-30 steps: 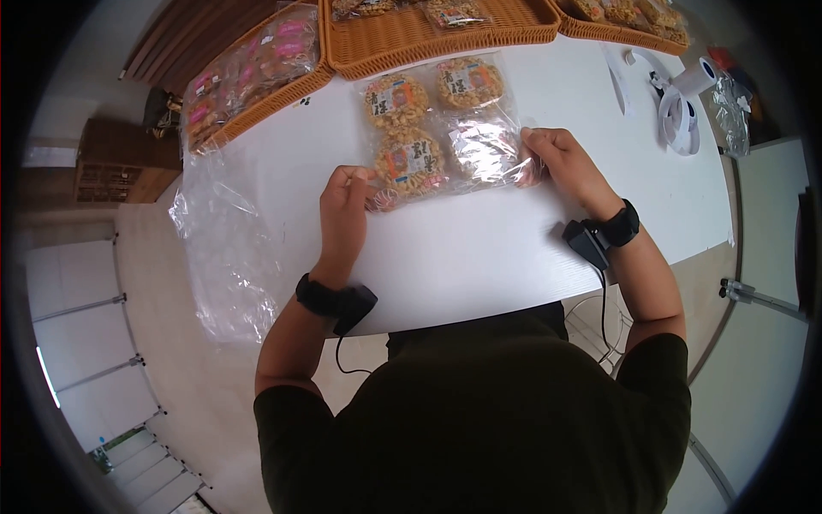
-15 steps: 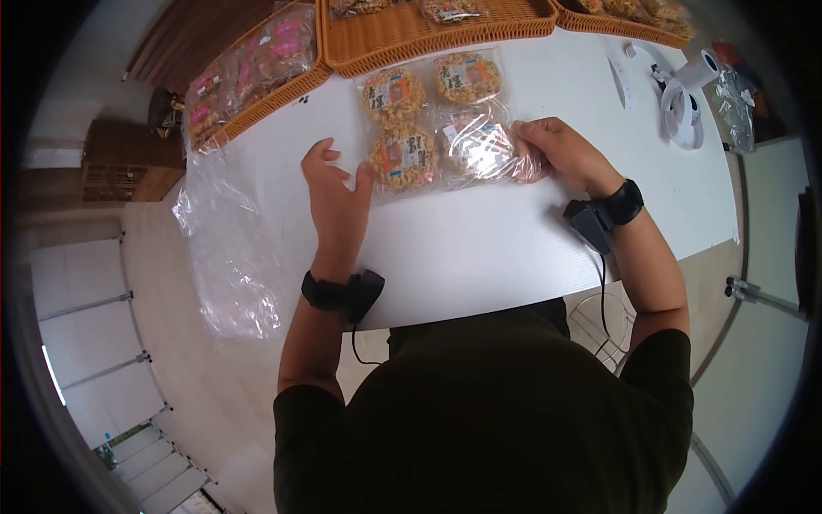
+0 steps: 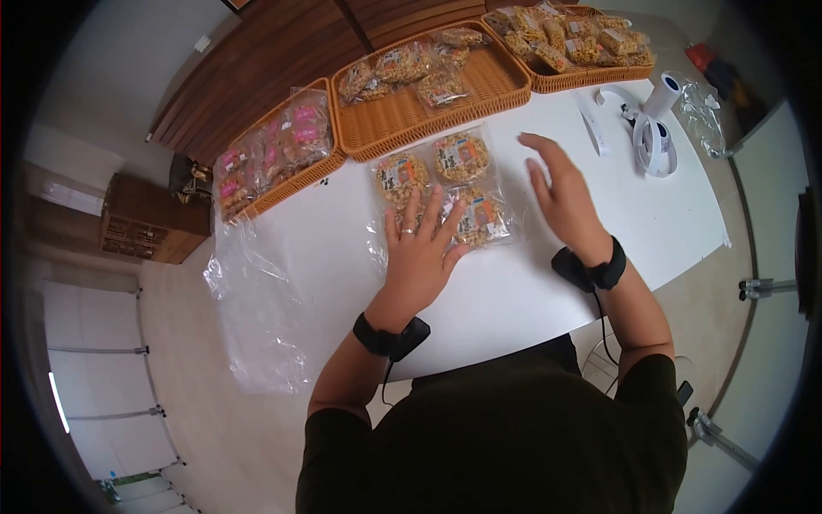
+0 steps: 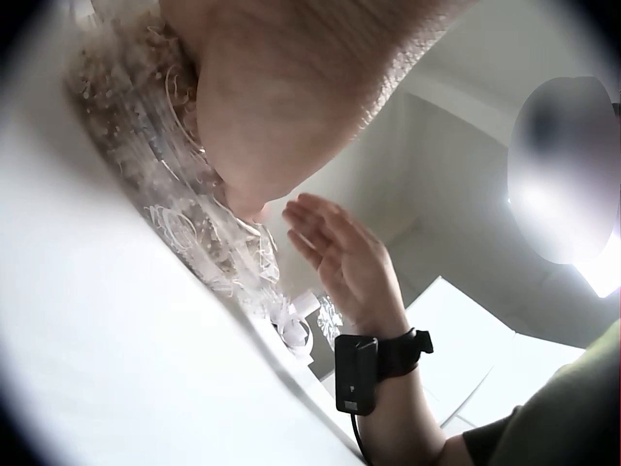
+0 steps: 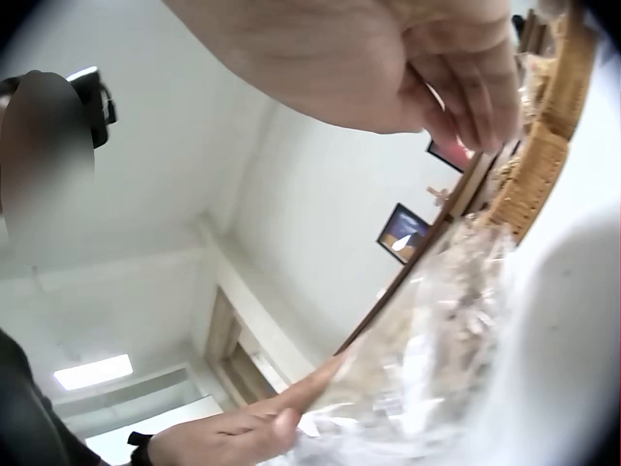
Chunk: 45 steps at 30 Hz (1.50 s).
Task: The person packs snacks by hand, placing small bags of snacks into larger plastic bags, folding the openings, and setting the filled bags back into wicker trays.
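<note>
A clear plastic bag of round nut-studded cakes (image 3: 462, 157), each with a printed label, lies flat on the white table. Across its near left part the left hand (image 3: 419, 261) rests with fingers spread and straight, covering some of the cakes. The right hand (image 3: 561, 201) hovers just right of the bag, fingers extended and thumb apart, holding nothing. In the left wrist view the bag (image 4: 184, 184) appears edge-on under the left palm, with the right hand (image 4: 344, 262) raised beyond it. The right wrist view shows the crinkled bag (image 5: 417, 359) and the left hand (image 5: 233, 427) at its edge.
Three wicker trays line the table's back: a left one (image 3: 287, 188) of pink-labelled packs, a middle one (image 3: 492, 98) with several packs, and a full right one (image 3: 591, 80). Label rolls (image 3: 655, 141) stand at right. Empty clear plastic bags (image 3: 257, 317) drape over the left edge.
The left hand has left the bag's corner and come back down spread over its near left part. The right hand has let go of the right edge. The head view has tilted up.
</note>
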Each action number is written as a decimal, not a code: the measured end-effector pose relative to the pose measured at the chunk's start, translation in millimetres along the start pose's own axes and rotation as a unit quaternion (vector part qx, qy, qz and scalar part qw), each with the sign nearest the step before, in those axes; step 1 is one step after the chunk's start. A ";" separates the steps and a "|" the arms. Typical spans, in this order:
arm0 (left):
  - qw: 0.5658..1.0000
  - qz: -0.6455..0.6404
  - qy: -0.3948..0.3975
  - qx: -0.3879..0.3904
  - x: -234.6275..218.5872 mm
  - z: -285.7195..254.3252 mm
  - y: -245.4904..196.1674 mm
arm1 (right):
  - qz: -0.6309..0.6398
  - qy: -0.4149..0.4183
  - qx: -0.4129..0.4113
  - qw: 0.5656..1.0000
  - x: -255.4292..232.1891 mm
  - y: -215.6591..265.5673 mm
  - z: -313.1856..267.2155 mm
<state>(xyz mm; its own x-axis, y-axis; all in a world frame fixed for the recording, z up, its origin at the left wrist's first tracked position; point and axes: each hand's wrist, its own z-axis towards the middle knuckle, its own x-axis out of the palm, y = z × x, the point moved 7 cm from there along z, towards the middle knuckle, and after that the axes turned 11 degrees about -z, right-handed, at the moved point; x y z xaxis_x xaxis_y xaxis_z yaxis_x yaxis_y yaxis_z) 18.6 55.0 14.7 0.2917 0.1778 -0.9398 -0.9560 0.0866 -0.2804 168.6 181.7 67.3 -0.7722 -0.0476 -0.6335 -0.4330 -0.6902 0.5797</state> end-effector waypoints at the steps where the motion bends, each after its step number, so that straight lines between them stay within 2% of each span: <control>1: 1.000 0.007 -0.011 0.004 0.2 0.6 -0.3 | 0.004 0.023 -0.044 0.999 7.2 24.6 -1.8; 3: 1.000 0.015 -0.003 0.008 5.3 0.0 3.2 | -0.064 0.094 -0.171 0.979 40.5 56.7 -14.0; 4: 1.000 0.016 0.004 0.003 4.9 0.1 3.9 | -0.107 0.124 -0.180 0.970 57.5 61.9 -19.1; 6: 1.000 0.014 -0.004 0.010 -0.2 -0.5 4.8 | -0.147 0.142 -0.159 0.966 84.9 40.0 -24.4; 8: 0.999 -0.039 -0.006 -0.014 -2.6 -3.7 12.2 | -0.135 0.135 -0.156 0.969 84.5 29.5 -21.4; 9: 0.997 -0.053 -0.019 -0.060 -6.7 -6.1 19.8 | -0.125 0.130 -0.141 0.973 84.8 25.5 -21.2; 10: 0.996 -0.058 -0.020 -0.066 -5.4 -9.7 25.5 | -0.125 0.137 -0.143 0.972 87.9 25.1 -23.4; 12: 0.945 -0.252 -0.068 -0.196 -1.8 -21.1 59.2 | -0.134 0.146 -0.116 0.973 88.6 18.3 -27.1; 13: 0.926 -0.299 -0.033 -0.228 -3.1 -22.5 64.3 | -0.139 0.152 -0.118 0.971 88.1 19.5 -28.7; 14: 0.922 -0.307 -0.037 -0.232 1.3 -24.9 71.9 | -0.076 0.171 -0.069 0.980 87.9 16.8 -28.7; 15: 0.931 -0.299 -0.060 -0.199 0.7 -24.3 74.1 | -0.013 0.188 -0.020 0.982 88.2 13.4 -29.4; 16: 0.940 -0.287 -0.084 -0.164 -0.9 -24.0 74.4 | -0.016 0.194 -0.026 0.981 88.3 13.7 -30.0; 18: 0.935 -0.302 -0.091 -0.164 1.1 -27.9 77.9 | 0.062 0.223 0.074 0.970 92.4 2.4 -33.2; 19: 0.934 -0.291 -0.079 -0.192 5.0 -29.5 82.9 | 0.059 0.224 0.068 0.970 90.0 5.7 -32.7; 21: 0.932 -0.282 -0.079 -0.215 9.6 -29.0 90.4 | 0.277 0.228 0.186 0.915 87.0 4.3 -34.4; 24: 0.911 -0.346 -0.112 -0.196 13.6 -28.6 93.1 | 0.330 0.188 0.187 0.906 86.7 -12.5 -32.6; 25: 0.881 -0.417 -0.115 -0.193 14.6 -28.9 92.7 | 0.325 0.185 0.175 0.911 83.1 -12.1 -30.9; 26: 0.847 -0.484 -0.118 -0.187 14.9 -28.6 91.7 | 0.374 0.181 0.228 0.881 82.7 -16.1 -34.5; 27: 0.847 -0.483 -0.131 -0.177 10.3 -28.6 87.9 | 0.421 0.178 0.278 0.845 84.6 -21.0 -39.0; 29: 0.759 -0.582 -0.170 -0.237 10.5 -33.8 88.0 | 0.473 0.167 0.276 0.820 86.3 -24.3 -39.6; 30: 0.756 -0.584 -0.185 -0.229 0.3 -33.1 84.6 | 0.487 0.163 0.271 0.814 83.0 -18.6 -36.3; 32: 0.575 -0.760 -0.178 -0.244 -5.4 -33.5 78.8 | 0.487 0.165 0.230 0.826 75.3 -4.5 -25.2; 33: 0.513 -0.821 -0.140 -0.207 -5.9 -29.9 75.4 | 0.494 0.161 0.204 0.830 71.5 3.5 -15.2; 34: 0.510 -0.823 -0.148 -0.200 -5.4 -32.8 85.2 | 0.489 0.166 0.196 0.834 69.9 11.4 -4.1; 36: 0.469 -0.856 -0.065 -0.209 11.0 -36.0 97.7 | 0.472 0.211 0.149 0.843 70.7 31.4 17.9; 37: 0.467 -0.858 -0.066 -0.206 0.5 -36.4 96.1 | 0.439 0.241 0.104 0.859 74.0 40.4 31.9; 38: 0.453 -0.868 -0.111 -0.173 -17.4 -38.0 96.3 | 0.436 0.239 0.103 0.861 76.5 45.8 50.0; 39: 0.437 -0.875 -0.156 -0.139 -32.3 -38.0 100.2 | 0.378 0.283 0.052 0.880 81.1 59.4 70.0; 40: 0.437 -0.876 -0.153 -0.136 -34.1 -39.6 107.4 | 0.317 0.323 0.001 0.892 86.9 71.3 90.6; 42: 0.351 -0.907 -0.193 -0.130 -36.9 -51.8 128.6 | 0.260 0.346 -0.026 0.901 126.9 57.4 147.0; 43: 0.344 -0.900 -0.230 -0.138 -38.3 -57.4 140.2 | 0.201 0.346 -0.019 0.916 145.8 56.8 172.5; 44: 0.352 -0.898 -0.228 -0.132 -40.4 -59.7 145.3 | 0.143 0.342 -0.013 0.929 165.5 57.5 194.3; 45: 0.349 -0.885 -0.274 -0.143 -43.3 -66.4 156.4 | 0.015 0.304 -0.077 0.949 188.2 54.8 215.6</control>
<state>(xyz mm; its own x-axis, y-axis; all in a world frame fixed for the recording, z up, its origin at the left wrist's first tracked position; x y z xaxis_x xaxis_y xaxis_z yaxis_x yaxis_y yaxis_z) -145.7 -4.2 -1.4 0.3202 0.2614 0.9106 0.7953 0.4481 -0.4083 -100.7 290.6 90.3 -0.3518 -0.4456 -0.8232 -0.3059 -0.7764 0.5510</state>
